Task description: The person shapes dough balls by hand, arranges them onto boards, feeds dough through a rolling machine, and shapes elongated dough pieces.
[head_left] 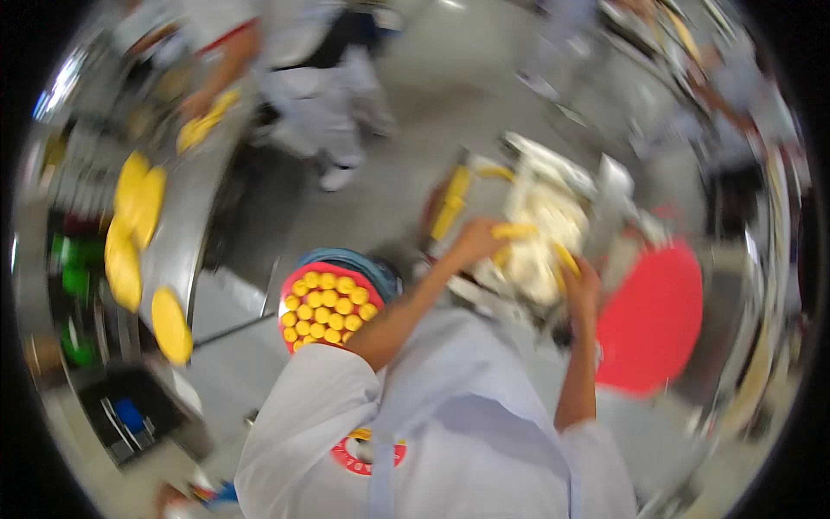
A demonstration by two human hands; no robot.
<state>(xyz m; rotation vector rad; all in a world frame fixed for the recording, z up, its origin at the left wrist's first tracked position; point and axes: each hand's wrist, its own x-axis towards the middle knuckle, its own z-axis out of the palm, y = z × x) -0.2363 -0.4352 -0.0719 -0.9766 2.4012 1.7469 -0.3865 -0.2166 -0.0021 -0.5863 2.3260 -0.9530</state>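
My left hand (478,241) is closed around one end of a short yellow strip (516,231), at the left side of a pale metal machine (519,201). On the right, my right hand (583,284) grips another curved yellow strip (566,259). Both strips lie over a whitish, smeared surface (546,223) inside the machine. Motion blur hides what the strips are made of and whether they join. To the left of my left forearm, a round red tray (285,298) carries several yellow dough balls (327,298).
A large red board (653,320) stands right of my right hand. Flattened yellow dough ovals (171,326) lie along a steel counter (197,186) at the left. Beyond it, a person (316,95) in white stands, and another person's hand (197,105) touches yellow dough. More people work at upper right.
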